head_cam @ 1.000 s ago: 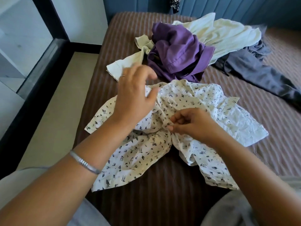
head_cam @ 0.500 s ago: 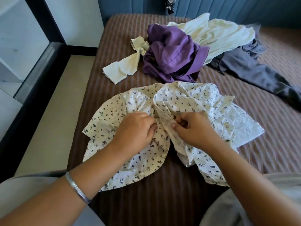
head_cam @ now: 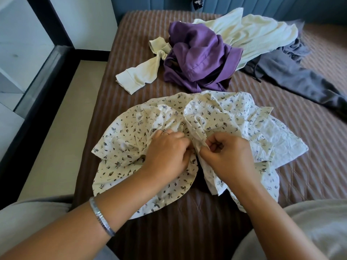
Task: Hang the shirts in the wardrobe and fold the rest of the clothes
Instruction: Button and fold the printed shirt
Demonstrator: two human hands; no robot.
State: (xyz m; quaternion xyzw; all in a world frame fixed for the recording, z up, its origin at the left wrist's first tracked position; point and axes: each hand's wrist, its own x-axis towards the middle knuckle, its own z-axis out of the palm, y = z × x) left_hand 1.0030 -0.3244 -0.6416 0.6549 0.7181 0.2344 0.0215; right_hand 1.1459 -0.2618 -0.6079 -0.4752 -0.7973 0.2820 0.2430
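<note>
Brown bed (head_cam: 187,231), printed shirt (head_cam: 129,139) spread near me, both hands at its front.

I pinch the placket with left hand (head_cam: 167,154) and right hand (head_cam: 231,156), probably buttoning; next comes hanging. Purple top (head_cam: 202,55) waits beyond.

Bed (head_cam: 187,231) is filling most of the view, wearing a brown cover with lighter ribbed stripes running lengthwise; quilted stitching is showing on the right side. Blue-grey padded headboard (head_cam: 262,6) with vertical channels is running across the top. Beige floor strip (head_cam: 62,132) is lying along the left of the bed. Black frame (head_cam: 33,87) is bordering a glass panel (head_cam: 16,49) at far left, with pale tiles showing through it. White wall (head_cam: 82,21) is meeting a dark skirting (head_cam: 92,56) at floor level. Daylight is coming in soft and even; shadows are staying faint.
</note>
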